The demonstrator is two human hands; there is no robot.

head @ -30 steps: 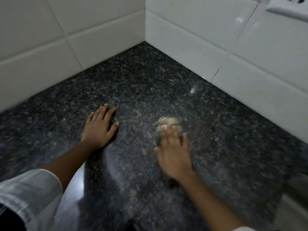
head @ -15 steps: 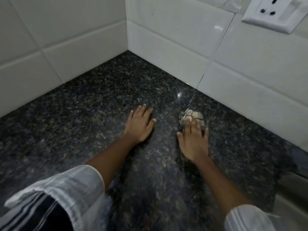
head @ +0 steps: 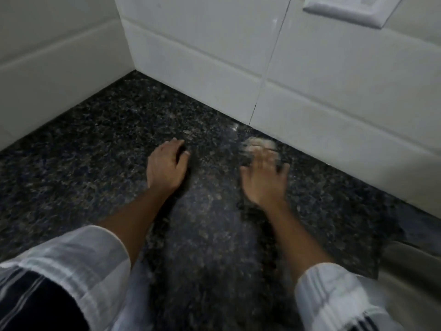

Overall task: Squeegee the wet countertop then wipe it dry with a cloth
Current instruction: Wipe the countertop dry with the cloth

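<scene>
Nearest are both sleeves at 6 o'clock. Left hand (head: 167,167) rests on the bench (head: 71,163), fingers loosely bent, gripping nothing. Right hand (head: 263,179) at 2 o'clock presses flat on the cloth (head: 260,143), too blurred to read its grip. My guess: the small wad could slip out or miss the wall (head: 334,103) edge at 1 o'clock. No containers here.

No readable text, labels, brands or numbers anywhere.
</scene>
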